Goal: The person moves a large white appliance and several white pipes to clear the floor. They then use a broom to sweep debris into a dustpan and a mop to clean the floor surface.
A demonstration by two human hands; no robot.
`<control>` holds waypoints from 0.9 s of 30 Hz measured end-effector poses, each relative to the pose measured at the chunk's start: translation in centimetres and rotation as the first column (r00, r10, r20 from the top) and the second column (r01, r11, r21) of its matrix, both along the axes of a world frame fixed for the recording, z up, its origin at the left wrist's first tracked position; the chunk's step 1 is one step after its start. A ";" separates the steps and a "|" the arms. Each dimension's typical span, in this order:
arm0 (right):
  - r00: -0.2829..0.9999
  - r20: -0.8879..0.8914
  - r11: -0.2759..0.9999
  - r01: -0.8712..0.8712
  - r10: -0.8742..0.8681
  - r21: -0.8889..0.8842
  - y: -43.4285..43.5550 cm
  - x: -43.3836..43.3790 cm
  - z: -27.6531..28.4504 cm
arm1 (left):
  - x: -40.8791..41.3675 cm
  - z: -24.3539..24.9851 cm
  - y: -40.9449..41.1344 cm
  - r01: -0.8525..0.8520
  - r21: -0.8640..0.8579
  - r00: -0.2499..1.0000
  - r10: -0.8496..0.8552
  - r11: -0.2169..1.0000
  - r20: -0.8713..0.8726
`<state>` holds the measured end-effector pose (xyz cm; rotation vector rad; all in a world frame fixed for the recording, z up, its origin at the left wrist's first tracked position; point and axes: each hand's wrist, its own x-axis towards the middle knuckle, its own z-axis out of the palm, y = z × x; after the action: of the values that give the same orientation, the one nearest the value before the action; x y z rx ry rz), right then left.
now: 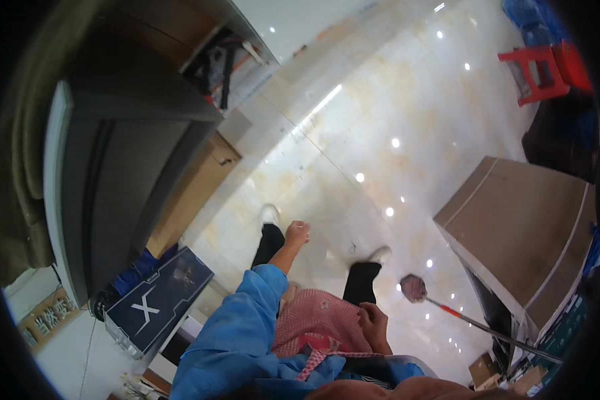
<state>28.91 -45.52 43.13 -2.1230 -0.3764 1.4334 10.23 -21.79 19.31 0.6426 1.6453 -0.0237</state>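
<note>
My left hand (297,234) hangs in front of me over the tiled floor (330,190), beyond the rolled blue sleeve (265,287). Its fingers are curled, and blur hides whether anything lies inside them. My right hand (374,322) is lower, beside the pink checked apron (322,317) at my waist. The fingers there are loosely bent, and I see nothing held in them. Below are my legs in black trousers (361,282), one foot set ahead of the other, in pale shoes (270,214).
A dark cabinet (130,150) and a box marked with an X (160,300) line the left. Rightward stand a large brown-topped box (519,225), a red plastic stool (542,70) and a black container (559,132). A long-handled tool (489,330) slants across the floor.
</note>
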 end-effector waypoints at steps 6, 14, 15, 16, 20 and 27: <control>0.969 0.180 0.985 -0.164 0.170 -0.046 -5.2 0.0 -0.8 | -1.5 -4.0 -7.1 0.580 0.080 0.805 -0.555 0.811 -0.211; 0.983 0.105 0.987 -0.147 0.153 -0.063 -8.6 0.2 -1.9 | 8.9 -6.3 -6.7 0.838 0.174 0.541 -0.751 0.517 -0.379; 0.984 0.056 0.985 -0.166 0.169 -0.045 -8.6 0.9 -1.6 | 6.9 -10.0 -8.4 0.810 0.201 0.583 -0.717 0.551 -0.383; 0.986 0.024 0.985 -0.167 0.168 -0.035 -8.7 1.4 -1.4 | 6.1 -12.0 -9.7 0.785 0.241 0.618 -0.692 0.571 -0.373; 0.999 -0.047 0.990 -0.009 0.002 -0.139 -8.0 2.3 -0.5 | 10.9 -8.4 -19.2 0.348 0.254 0.932 -0.362 0.902 0.010; 0.918 -0.080 0.922 0.387 -0.387 -0.023 -11.9 4.1 -2.8 | 16.7 14.1 -18.3 0.136 0.151 0.836 -0.196 0.979 0.513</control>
<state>33.00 -57.40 40.35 -1.9932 0.0822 1.2824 26.98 -40.13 33.44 0.7944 1.0594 0.1097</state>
